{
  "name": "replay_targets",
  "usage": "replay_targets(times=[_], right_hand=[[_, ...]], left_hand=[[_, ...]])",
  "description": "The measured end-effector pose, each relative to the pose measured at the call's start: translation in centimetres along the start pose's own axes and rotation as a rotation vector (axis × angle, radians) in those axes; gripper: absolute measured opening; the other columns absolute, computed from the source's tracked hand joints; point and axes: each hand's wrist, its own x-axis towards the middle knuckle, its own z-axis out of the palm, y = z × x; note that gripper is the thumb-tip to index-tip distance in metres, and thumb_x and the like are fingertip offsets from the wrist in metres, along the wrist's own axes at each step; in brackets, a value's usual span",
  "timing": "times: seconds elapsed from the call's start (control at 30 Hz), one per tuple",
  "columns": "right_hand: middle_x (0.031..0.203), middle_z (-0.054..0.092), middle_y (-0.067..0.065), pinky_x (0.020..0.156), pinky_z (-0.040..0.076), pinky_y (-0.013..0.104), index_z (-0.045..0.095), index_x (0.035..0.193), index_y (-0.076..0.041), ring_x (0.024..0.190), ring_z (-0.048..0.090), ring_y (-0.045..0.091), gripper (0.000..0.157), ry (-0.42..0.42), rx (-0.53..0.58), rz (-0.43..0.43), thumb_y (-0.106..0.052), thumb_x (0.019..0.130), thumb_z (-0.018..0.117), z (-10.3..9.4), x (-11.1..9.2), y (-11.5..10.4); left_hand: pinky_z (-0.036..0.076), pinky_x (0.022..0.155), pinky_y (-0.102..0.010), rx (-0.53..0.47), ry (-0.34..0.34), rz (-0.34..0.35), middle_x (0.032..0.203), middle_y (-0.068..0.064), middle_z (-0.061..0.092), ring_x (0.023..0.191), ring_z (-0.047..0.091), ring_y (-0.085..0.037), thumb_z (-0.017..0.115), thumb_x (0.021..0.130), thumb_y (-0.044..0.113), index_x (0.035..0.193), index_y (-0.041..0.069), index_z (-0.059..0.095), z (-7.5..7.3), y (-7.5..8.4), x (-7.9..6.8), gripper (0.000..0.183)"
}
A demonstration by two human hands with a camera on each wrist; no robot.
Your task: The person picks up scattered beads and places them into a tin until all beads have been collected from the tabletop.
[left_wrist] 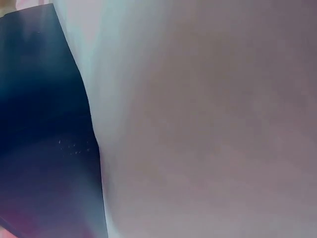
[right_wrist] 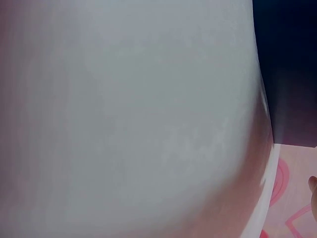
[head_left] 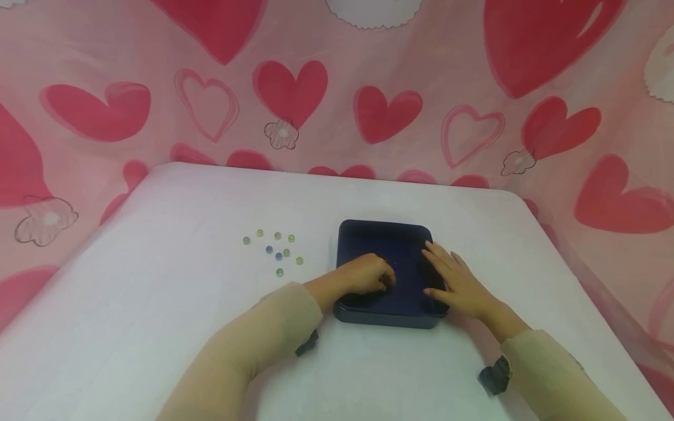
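A dark blue square box (head_left: 408,269) with low walls stands open-topped on the white table. My left hand (head_left: 365,273) reaches over its left wall, fingers curled down inside; what lies under the fingertips is hidden. On the box's right rim rests my right hand (head_left: 458,286), its fingers spread and fairly straight. To the left of the box lie several small glass marbles, some yellow-green like this marble (head_left: 299,261), and two blue, one of them this blue marble (head_left: 278,256). The left wrist view shows the box's outer wall (left_wrist: 44,114).
The white table (head_left: 174,280) runs out to a rounded far edge. Behind it hangs a pink cloth (head_left: 337,52) printed with red hearts. A dark strap piece (head_left: 495,377) sits under the right sleeve, another strap piece (head_left: 307,344) under the left.
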Motion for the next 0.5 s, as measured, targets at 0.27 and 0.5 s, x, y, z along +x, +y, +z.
replay_targets(times=[0.27,0.5], right_hand=[[0.148,0.019,0.021,0.107,0.01,0.059,0.028,0.139,0.004,0.138,0.014,0.035,0.07,0.018,-0.005,-0.016,-0.028,0.084,0.059,0.1,0.0,0.1],[0.149,0.018,0.02,0.109,0.007,0.056,0.027,0.14,0.003,0.139,0.011,0.034,0.071,0.009,0.02,-0.002,-0.027,0.085,0.059,0.2,0.0,0.2]], left_hand=[[0.048,0.078,-0.013,-0.167,0.12,0.0,0.102,-0.001,0.069,0.094,0.064,-0.009,0.066,0.083,0.01,0.103,0.009,0.069,-1.7,0.0,-1.6,0.02],[0.05,0.079,-0.017,-0.243,0.214,-0.043,0.104,-0.003,0.068,0.095,0.064,-0.012,0.066,0.083,0.012,0.105,0.008,0.068,-3.5,-0.7,-4.4,0.022]])
